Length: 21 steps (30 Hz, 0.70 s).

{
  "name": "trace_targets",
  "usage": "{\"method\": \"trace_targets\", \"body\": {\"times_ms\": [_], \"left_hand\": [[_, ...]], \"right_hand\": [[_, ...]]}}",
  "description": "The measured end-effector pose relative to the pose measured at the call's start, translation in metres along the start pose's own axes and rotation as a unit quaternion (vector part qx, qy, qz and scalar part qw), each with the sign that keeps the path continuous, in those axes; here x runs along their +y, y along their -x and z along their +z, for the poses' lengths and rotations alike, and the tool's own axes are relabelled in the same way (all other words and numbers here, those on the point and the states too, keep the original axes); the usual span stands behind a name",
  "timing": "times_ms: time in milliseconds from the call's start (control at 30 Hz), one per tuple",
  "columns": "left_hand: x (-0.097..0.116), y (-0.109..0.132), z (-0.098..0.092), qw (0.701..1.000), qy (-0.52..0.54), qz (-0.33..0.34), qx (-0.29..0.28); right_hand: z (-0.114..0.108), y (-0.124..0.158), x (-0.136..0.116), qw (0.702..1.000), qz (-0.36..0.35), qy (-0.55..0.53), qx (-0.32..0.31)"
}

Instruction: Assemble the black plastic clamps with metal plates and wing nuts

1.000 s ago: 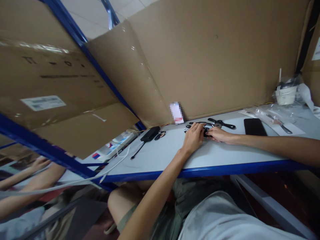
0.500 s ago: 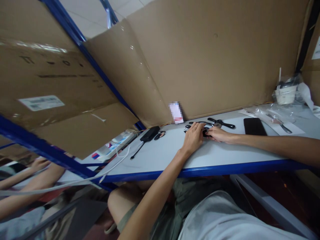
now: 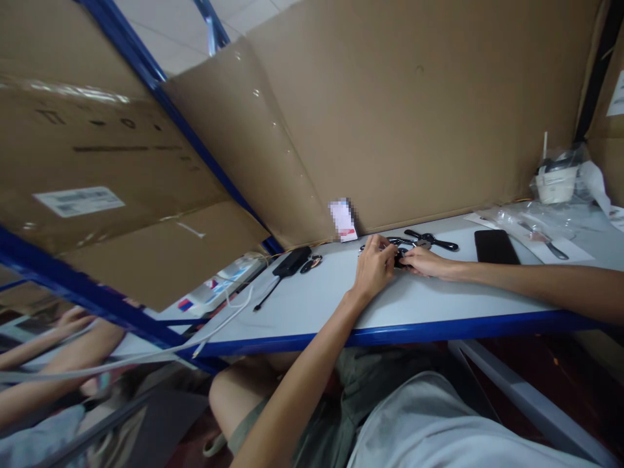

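Where the two hands meet on the smooth, pale worktop, we see the left hand curled, its fingertips pinching a small black part, while the right hand pinches its other side. We count one flat, glossy black phone and one matte black adapter. Fingers hide most of the part, so we cannot make out its shape.

Your left hand and right hand meet on the table, with a small part between them. A tool lies just behind them, a phone to their right, and a charger and power strip to their left.
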<state>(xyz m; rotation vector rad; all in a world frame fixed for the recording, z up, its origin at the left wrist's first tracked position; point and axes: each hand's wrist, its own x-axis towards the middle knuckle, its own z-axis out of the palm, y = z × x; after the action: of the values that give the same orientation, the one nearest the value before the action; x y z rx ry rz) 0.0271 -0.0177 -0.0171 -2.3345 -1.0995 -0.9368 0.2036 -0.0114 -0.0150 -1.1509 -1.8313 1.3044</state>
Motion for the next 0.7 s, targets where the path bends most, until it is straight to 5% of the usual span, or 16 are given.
{"method": "trace_targets", "body": {"times_ms": [133,400,700], "left_hand": [[0.0015,-0.0002,-0.0024,0.999,0.006,0.046,-0.027],[0.0033,-0.0001,-0.0011,1.000,0.000,-0.015,0.005],[0.0005,-0.0003,-0.0032,0.999,0.002,0.035,-0.015]], "right_hand": [[0.0001,-0.0003,0.0007,1.000,-0.004,-0.006,-0.002],[-0.0004,0.0011,0.0001,1.000,-0.012,-0.005,-0.001],[0.0001,0.0004,0.0001,1.000,-0.004,-0.006,-0.002]]}}
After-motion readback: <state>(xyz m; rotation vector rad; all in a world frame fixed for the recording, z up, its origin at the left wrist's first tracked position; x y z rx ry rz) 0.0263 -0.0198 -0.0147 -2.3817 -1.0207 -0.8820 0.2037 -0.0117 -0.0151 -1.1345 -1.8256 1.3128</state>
